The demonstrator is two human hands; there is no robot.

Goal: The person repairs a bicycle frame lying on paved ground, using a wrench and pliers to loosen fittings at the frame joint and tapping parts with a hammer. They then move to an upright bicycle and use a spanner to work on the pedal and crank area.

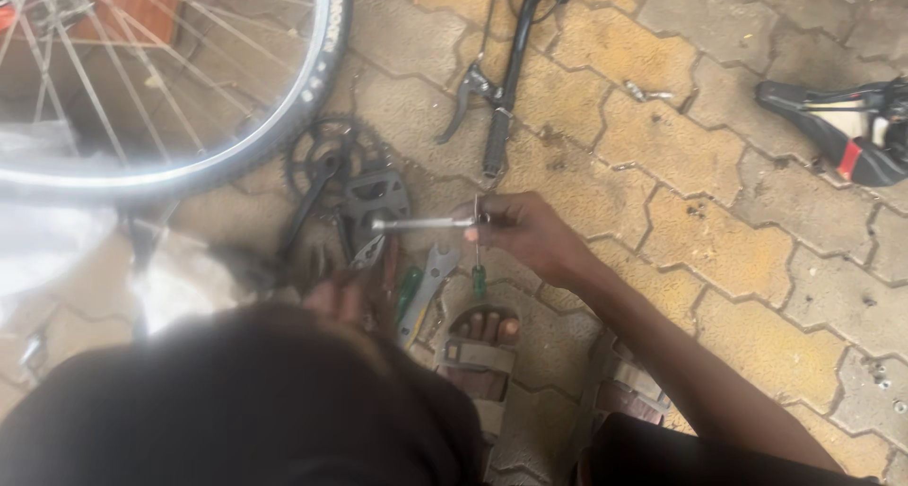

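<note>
My right hand [530, 233] reaches out over the paving and grips a slim silver metal tool [424, 223] held level, pointing left. A thin screwdriver with a green handle [479, 276] hangs down from the same hand. The tool's tip sits just over a black bicycle pedal [376, 198] attached to a crank and chainring [326, 157]. My left hand [339, 299] is mostly hidden behind dark clothing; its fingers lie by the handles of a pair of pliers [371, 252]. Whether it grips them is unclear.
A bicycle wheel [236, 141] fills the top left. A handlebar with brake lever [499, 98] lies at the top centre, a black saddle [842, 127] at the right. A flat spanner [430, 276] and a second green-handled tool [408, 290] lie by a sandalled foot [478, 358].
</note>
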